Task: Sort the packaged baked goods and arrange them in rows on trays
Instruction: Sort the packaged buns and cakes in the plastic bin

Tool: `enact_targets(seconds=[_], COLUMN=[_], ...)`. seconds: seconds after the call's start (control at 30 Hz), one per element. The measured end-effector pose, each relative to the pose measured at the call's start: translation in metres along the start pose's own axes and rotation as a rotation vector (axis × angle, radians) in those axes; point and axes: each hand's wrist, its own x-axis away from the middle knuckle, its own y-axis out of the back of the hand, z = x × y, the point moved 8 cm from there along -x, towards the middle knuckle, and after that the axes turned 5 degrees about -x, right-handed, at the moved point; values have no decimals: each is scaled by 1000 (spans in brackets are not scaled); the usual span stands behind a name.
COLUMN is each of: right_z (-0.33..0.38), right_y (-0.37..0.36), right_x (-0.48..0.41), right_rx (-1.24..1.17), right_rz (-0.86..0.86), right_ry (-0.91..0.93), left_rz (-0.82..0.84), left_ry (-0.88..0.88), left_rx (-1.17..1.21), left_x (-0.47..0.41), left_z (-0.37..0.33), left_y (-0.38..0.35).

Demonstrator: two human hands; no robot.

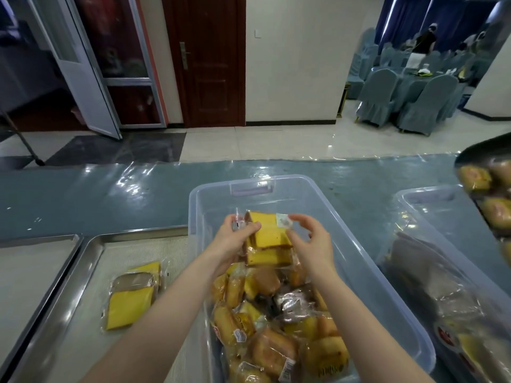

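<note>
Steel tray (138, 233), left: one placed packet (132, 297) of yellow cake lies flat on it. Left hand (235, 241) grips the held packet (269, 244) by its left edge, raised above the clear bin (367, 261). Right hand (309, 244) pinches the film at its upper right corner. Judgement: light, soft sponge in slippery film, easily crushed. Take it by the side edges, not across the face.

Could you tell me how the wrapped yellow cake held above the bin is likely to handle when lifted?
The wrapped yellow cake is probably light: the left hand and right hand hold it up by its edges. Its clear film looks glossy, so likely slippery. The sponge looks soft; a hard grip could dent it.
</note>
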Motion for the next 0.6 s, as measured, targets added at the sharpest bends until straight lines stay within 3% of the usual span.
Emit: enact_targets(seconds=[0.17,0.47,0.6], right_z=[-20,73,109], right_y=[-22,-101,-161], right_x=[-1,28,64], right_rx=[-140,-258,-237], right_rz=[226,207,201], right_ry=[-339,-117,-84], left_rz=[-84,-429,-597], left_ry=[-108,-259,-316], left_rx=[73,182,104], left_x=[8,76,124], left_z=[-13,-40,-41], left_y=[19,129,201])
